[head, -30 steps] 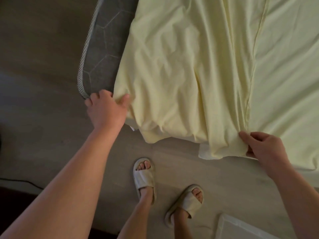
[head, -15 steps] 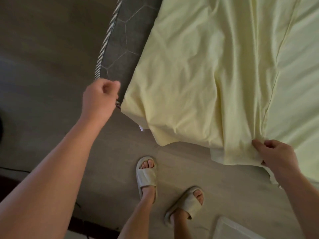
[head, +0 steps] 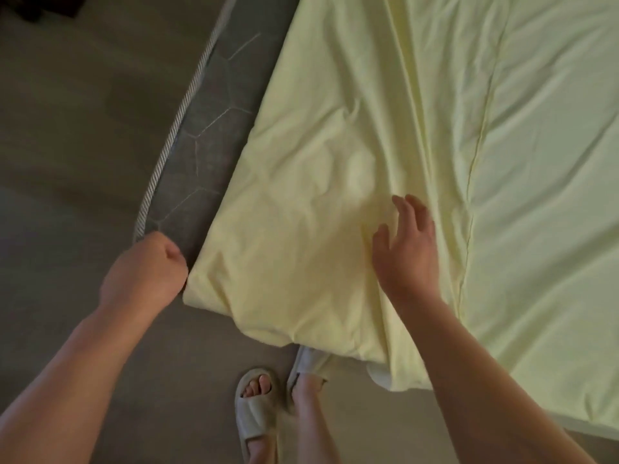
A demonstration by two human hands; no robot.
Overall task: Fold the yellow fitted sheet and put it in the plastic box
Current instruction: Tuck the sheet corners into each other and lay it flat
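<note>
The yellow fitted sheet (head: 335,135) lies spread and creased over the mattress, its near edge hanging off the front. A seam runs down its right part. My left hand (head: 147,269) is a closed fist pressed against the sheet's near left corner, by the mattress corner; its fingers are hidden, and no cloth shows inside it. My right hand (head: 405,249) hovers flat over the sheet's near middle, fingers spread, holding nothing. The plastic box is out of view.
A bare strip of grey mattress (head: 204,155) with a hexagon pattern and striped piping shows left of the sheet. Grey floor (head: 67,162) lies to the left and front. My feet in pale slippers (head: 256,406) stand at the bed's edge.
My right hand let go of the sheet's front edge and moved up and left over the cloth, opening. My left fist came back against the sheet's corner. The view shifted toward the bed.
</note>
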